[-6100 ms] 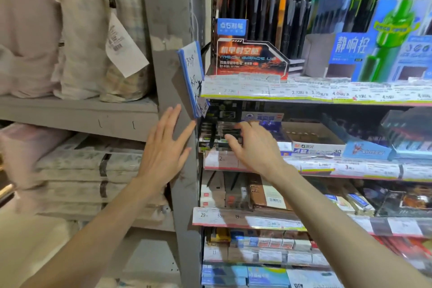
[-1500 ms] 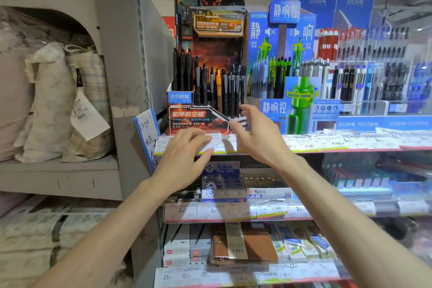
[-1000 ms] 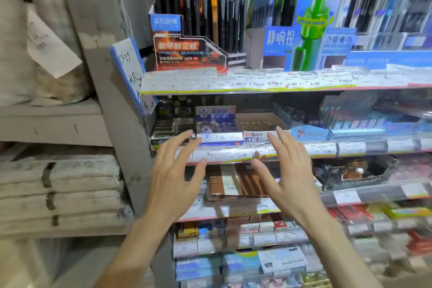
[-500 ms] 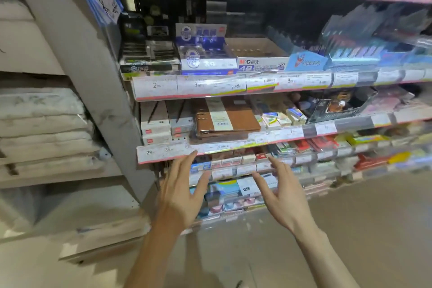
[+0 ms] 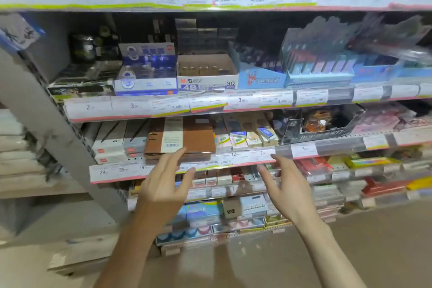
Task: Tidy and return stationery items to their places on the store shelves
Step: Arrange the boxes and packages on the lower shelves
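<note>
Both of my hands are raised in front of the stationery shelves, empty, with fingers spread. My left hand [image 5: 163, 184] has its fingertips just at the front edge of a brown ring-binder notebook [image 5: 182, 138] lying on the third shelf [image 5: 112, 172]. My right hand [image 5: 287, 187] hovers lower right, in front of the price strip and the small eraser packs [image 5: 247, 139]. Small boxes [image 5: 217, 179] sit on the shelf between and behind my hands.
The shelf above carries a blue-and-white box [image 5: 145, 70], a white 4B box [image 5: 208, 75] and blue display trays [image 5: 320, 68]. A grey upright post [image 5: 46, 128] bounds the shelves on the left. Lower shelves hold blue packs [image 5: 203, 213]. Floor lies below right.
The view has moved closer and slightly up on the shelves. Both hands have risen from the lower shelves to the level of the brown notebook's shelf, still empty.
</note>
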